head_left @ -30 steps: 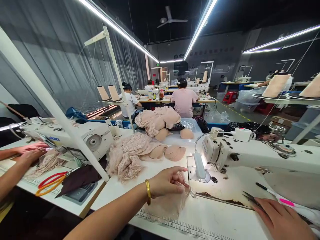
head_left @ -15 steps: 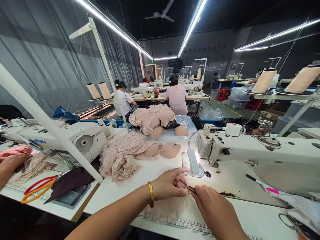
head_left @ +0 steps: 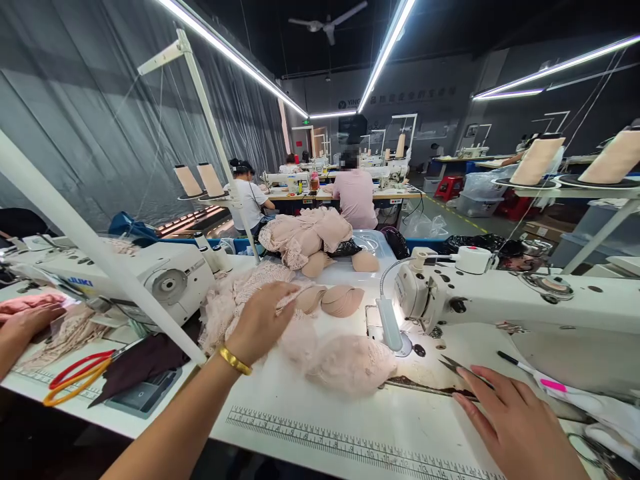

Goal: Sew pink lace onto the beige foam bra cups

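Note:
My left hand (head_left: pixel 263 323), with a gold bangle on its wrist, is above the pile of beige lace (head_left: pixel 235 310); its slightly blurred fingers and thumb are apart. A lace bra piece (head_left: pixel 350 363) with moulded cups lies on the white table to the right of that hand, blurred and partly under the presser area's light. My right hand (head_left: pixel 517 417) rests low over the machine bed, its fingers on a small pair of pointed thread snips (head_left: pixel 463 369). Stacked beige cups (head_left: pixel 343 301) lie behind the bra piece.
A white sewing machine (head_left: pixel 500 293) with a small lamp (head_left: pixel 389 327) stands right. A ruler strip (head_left: pixel 345 443) runs along the table's front. A marker (head_left: pixel 515 363) lies right. Red-and-orange-handled scissors (head_left: pixel 80 377) and a co-worker's hand (head_left: pixel 37 320) are at left.
My hands have separated: the left has moved left and up, off the lace bra piece, which now lies spread on the table. My right hand has moved right with the thread snips.

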`<control>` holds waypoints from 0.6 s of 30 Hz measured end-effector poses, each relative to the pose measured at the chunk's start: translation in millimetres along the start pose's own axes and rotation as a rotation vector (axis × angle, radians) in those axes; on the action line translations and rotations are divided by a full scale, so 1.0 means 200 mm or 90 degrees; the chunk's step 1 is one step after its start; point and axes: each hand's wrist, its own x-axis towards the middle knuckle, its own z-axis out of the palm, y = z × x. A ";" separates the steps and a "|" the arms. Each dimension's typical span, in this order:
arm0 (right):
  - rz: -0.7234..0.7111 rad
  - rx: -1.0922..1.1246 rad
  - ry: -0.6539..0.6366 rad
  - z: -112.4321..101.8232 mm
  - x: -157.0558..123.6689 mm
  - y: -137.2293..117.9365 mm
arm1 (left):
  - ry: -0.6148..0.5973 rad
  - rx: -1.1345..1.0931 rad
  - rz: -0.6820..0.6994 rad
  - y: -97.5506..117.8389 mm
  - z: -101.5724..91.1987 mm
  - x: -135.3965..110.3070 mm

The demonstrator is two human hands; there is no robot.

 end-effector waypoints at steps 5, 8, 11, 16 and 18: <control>-0.200 0.095 -0.005 0.03 0.15 -0.37 | -0.248 -0.031 0.051 0.16 0.39 -0.11; -0.303 0.197 -0.015 0.04 0.18 -0.55 | -0.297 -0.014 -0.031 0.17 0.53 -0.07; -0.346 0.346 -0.052 0.03 0.15 -0.60 | -0.332 -0.033 -0.052 0.14 0.57 -0.03; -0.240 0.493 -0.120 -0.03 0.14 -0.51 | -0.342 -0.074 -0.044 0.15 0.56 -0.05; -0.102 0.517 -0.174 -0.04 0.19 -0.46 | -0.331 -0.081 -0.041 0.17 0.56 -0.07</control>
